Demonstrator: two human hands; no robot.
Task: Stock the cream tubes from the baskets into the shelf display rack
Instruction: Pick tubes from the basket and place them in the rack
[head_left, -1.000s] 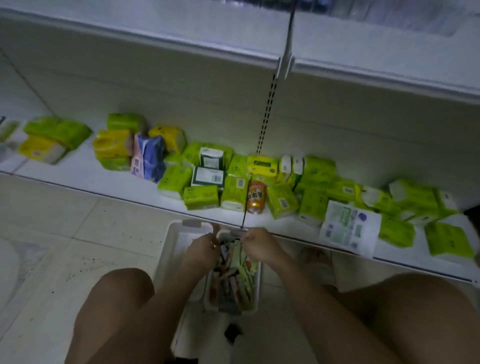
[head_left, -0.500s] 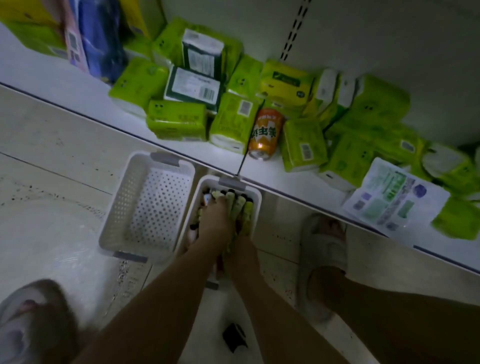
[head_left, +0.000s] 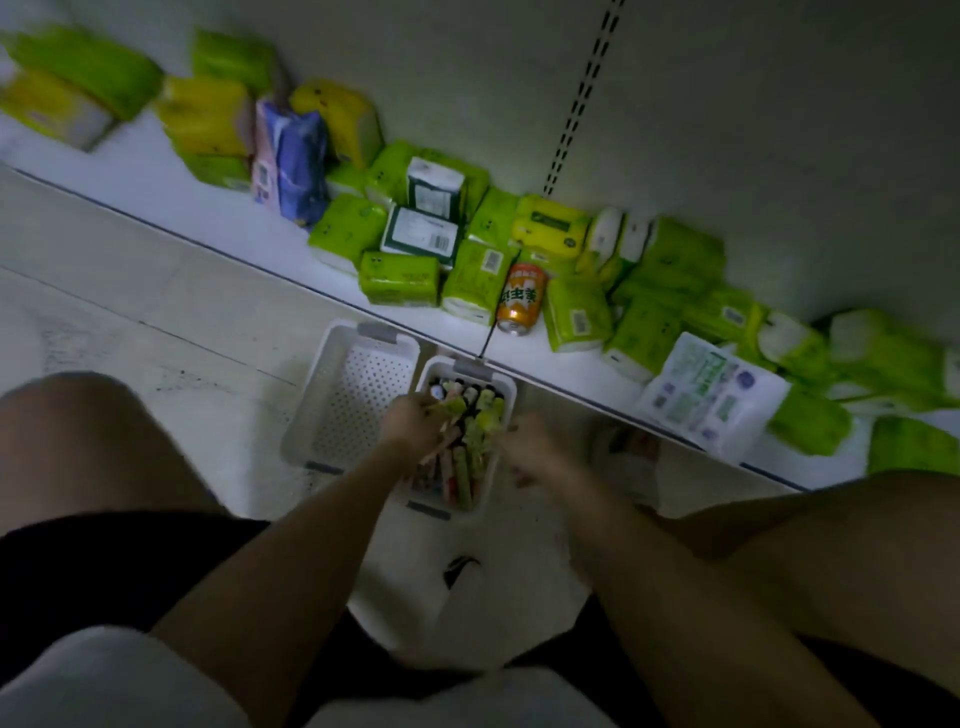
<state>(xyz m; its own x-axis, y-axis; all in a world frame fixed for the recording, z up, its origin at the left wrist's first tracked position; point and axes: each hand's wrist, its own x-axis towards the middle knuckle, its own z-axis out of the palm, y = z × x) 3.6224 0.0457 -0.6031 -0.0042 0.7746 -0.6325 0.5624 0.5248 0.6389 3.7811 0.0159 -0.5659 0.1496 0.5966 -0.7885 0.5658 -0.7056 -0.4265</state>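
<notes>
Two white baskets stand on the floor against the bottom shelf. The right basket holds several cream tubes, green, pink and white. The left basket is perforated and holds nothing. My left hand is inside the right basket with its fingers curled round a few tubes. My right hand hovers at the basket's right rim with fingers curled; whether it holds a tube is blurred.
Green, yellow and blue tissue packs crowd the bottom shelf, with an orange can lying among them and a white flat packet at the shelf's edge. My bare knees flank the baskets. A slotted upright runs up the back panel.
The view pulled back and tilted. My right hand came out from the basket's middle to its right rim. My left hand stays among the tubes.
</notes>
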